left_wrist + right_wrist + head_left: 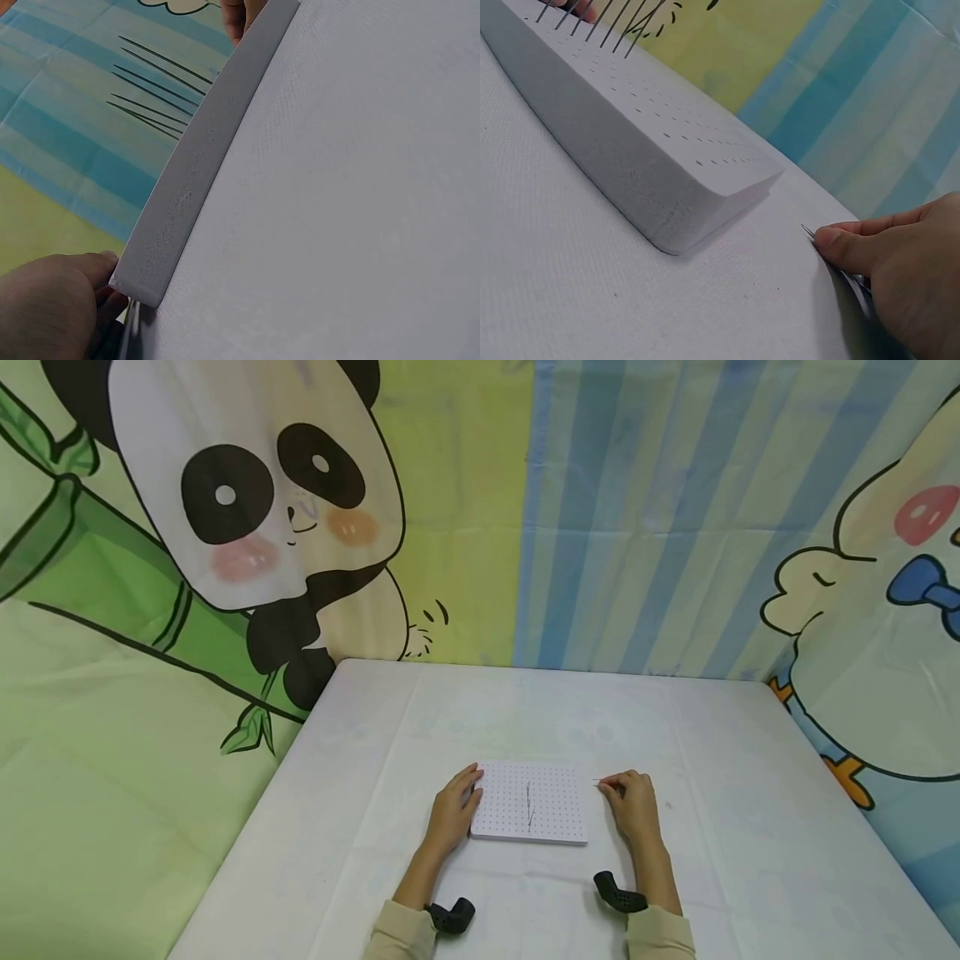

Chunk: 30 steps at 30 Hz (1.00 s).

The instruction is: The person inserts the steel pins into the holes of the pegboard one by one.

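Observation:
A white pegboard with rows of small holes lies on the table. Several thin metal needles stand upright in a row in its holes; in the left wrist view their pointed ends are uppermost. At the board's left side is my left hand, its fingers and thumb touching the edge near the far corner. Off to the right of the board, my right hand pinches a needle between thumb and fingertips, low over the tabletop. A sharp tip sticks out toward the board; the rest is mostly hidden by the hand.
The white-covered table spreads around the board. Behind it hangs a cloth backdrop with a cartoon panda and blue stripes. A black wrist device sits on the left wrist, and a similar black device on the right.

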Each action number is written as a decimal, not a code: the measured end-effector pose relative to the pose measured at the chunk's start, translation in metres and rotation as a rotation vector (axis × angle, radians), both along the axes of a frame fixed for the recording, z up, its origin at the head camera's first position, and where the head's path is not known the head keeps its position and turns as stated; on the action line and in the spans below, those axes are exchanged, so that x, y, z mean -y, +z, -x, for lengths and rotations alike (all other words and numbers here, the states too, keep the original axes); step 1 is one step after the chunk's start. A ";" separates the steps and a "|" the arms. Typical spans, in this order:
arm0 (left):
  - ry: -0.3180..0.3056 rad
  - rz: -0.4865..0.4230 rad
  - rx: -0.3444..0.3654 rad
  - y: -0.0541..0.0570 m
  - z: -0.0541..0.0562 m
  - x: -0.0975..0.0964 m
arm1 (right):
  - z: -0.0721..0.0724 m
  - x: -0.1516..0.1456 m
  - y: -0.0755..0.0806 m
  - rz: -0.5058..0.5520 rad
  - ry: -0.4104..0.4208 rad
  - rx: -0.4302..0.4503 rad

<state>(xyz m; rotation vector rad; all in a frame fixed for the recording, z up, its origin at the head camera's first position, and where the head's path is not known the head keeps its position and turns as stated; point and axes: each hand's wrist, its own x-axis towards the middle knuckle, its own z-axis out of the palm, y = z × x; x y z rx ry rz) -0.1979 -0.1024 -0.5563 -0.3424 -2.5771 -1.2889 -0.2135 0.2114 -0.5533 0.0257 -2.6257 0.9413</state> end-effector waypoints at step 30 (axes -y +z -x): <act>-0.004 -0.025 -0.029 -0.001 -0.002 0.000 | 0.001 0.093 0.016 0.279 0.291 -0.294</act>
